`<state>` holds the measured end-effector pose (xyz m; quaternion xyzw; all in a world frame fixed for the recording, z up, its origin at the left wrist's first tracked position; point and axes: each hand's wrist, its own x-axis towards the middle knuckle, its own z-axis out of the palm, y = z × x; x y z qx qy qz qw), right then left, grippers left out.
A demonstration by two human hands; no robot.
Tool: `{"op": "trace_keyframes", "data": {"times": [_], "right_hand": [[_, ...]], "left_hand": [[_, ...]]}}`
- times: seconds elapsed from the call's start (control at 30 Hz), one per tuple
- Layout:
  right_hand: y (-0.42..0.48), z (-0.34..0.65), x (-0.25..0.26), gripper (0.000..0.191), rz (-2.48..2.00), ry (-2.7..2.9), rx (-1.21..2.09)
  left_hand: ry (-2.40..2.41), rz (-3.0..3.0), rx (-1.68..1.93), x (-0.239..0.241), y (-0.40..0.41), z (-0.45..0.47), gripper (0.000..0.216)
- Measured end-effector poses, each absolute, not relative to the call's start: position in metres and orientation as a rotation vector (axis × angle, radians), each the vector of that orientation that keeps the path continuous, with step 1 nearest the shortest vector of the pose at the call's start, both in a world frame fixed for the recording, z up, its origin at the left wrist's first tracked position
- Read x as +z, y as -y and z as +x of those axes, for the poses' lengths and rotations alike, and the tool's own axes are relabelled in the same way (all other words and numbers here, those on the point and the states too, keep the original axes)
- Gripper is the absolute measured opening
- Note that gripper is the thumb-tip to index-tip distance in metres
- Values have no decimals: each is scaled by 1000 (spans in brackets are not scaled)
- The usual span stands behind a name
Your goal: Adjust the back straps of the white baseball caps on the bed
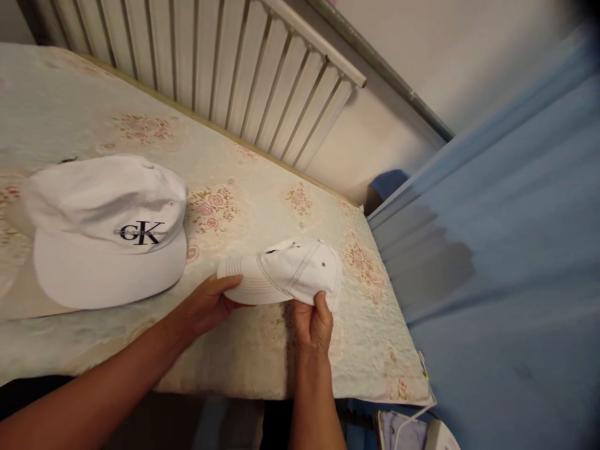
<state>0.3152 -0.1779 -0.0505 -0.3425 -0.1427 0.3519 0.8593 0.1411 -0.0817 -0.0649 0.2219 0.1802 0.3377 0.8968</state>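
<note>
A small white cap (290,270) with grey stitching hangs just above the flowered bed cover (262,200), near its front right corner. My left hand (209,306) grips the cap's brim, thumb on top. My right hand (313,325) pinches the crown's lower edge from below. A larger white cap (107,228) with a black "CK" logo lies flat on the cover to the left, away from both hands.
A white slatted radiator (234,69) stands along the wall behind the bed. A blue curtain or sheet (506,262) hangs close on the right. White items lie on the floor (412,431) at the bottom right.
</note>
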Motion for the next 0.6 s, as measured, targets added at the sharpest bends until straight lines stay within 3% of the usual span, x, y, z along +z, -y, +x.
{"op": "trace_keyframes", "data": {"times": [0.23, 0.47, 0.6], "right_hand": [[187, 333, -50, 43, -638, 280, 786], [178, 309, -48, 55, -651, 271, 812], [173, 289, -48, 58, -726, 324, 824]], "left_hand": [[-377, 401, 811, -63, 61, 141, 39], [-188, 362, 784, -68, 66, 152, 41], [-160, 471, 683, -67, 81, 155, 32]]}}
